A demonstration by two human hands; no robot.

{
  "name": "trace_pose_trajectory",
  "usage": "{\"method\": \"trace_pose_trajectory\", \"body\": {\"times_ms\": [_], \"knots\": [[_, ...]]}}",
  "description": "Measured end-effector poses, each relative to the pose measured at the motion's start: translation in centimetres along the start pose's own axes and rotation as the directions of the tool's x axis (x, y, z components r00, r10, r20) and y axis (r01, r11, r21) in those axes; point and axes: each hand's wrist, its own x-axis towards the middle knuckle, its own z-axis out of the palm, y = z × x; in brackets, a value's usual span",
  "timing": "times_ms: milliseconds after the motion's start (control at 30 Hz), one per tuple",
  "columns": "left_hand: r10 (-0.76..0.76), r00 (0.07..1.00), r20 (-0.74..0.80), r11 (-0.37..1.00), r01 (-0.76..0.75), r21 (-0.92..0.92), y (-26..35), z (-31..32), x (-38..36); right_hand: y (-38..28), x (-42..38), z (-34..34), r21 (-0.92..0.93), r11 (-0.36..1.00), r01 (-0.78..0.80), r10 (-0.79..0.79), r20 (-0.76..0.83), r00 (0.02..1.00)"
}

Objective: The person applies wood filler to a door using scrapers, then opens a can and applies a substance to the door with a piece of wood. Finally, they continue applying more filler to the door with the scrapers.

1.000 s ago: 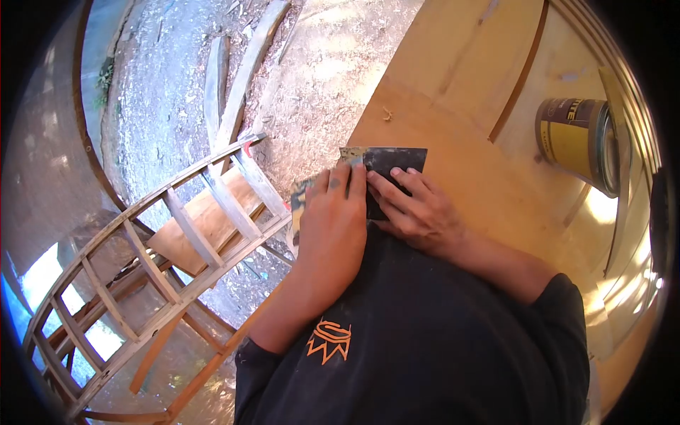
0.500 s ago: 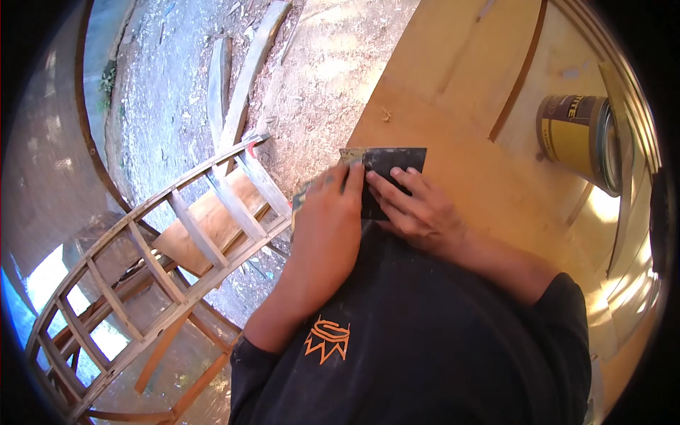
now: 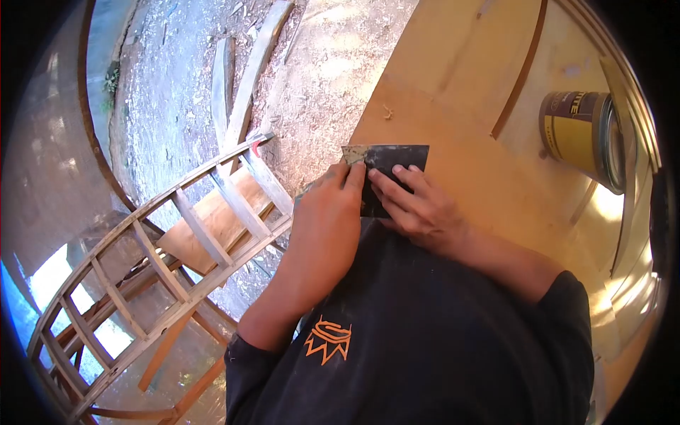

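A dark, flat rectangular plate point(image 3: 402, 156), smeared beige at its upper left corner, is held in front of my chest. My left hand point(image 3: 329, 212) is closed at the plate's left side, its fingertips on the stained part. A bit of something greenish shows beside the left knuckles; I cannot make out what it is. My right hand point(image 3: 418, 209) grips the plate from the right, fingers lying across its dark face. The thumbs and the plate's lower edge are partly hidden.
A large plywood panel point(image 3: 439, 120) lies to the right, bearing a wood shaving point(image 3: 387, 112) and a brown-and-yellow tin point(image 3: 577, 134). At left stands a curved, ladder-like wooden frame point(image 3: 166, 273). Behind it, planks point(image 3: 251, 78) lie on the chip-strewn ground point(image 3: 326, 64).
My left fingers have shifted slightly against the plate, and less of the greenish thing shows beside them. My right hand stays nearly in place. The view has moved a little.
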Motion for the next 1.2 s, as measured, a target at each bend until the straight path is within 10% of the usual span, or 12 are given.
{"method": "trace_pose_trajectory", "body": {"times_ms": [1200], "knots": [[0.116, 0.993, 0.015, 0.986, -0.117, 0.119, -0.9, -0.4, 0.3, 0.5, -0.3, 0.0, 0.047, 0.998, -0.030, 0.027, 0.066, 0.997]]}}
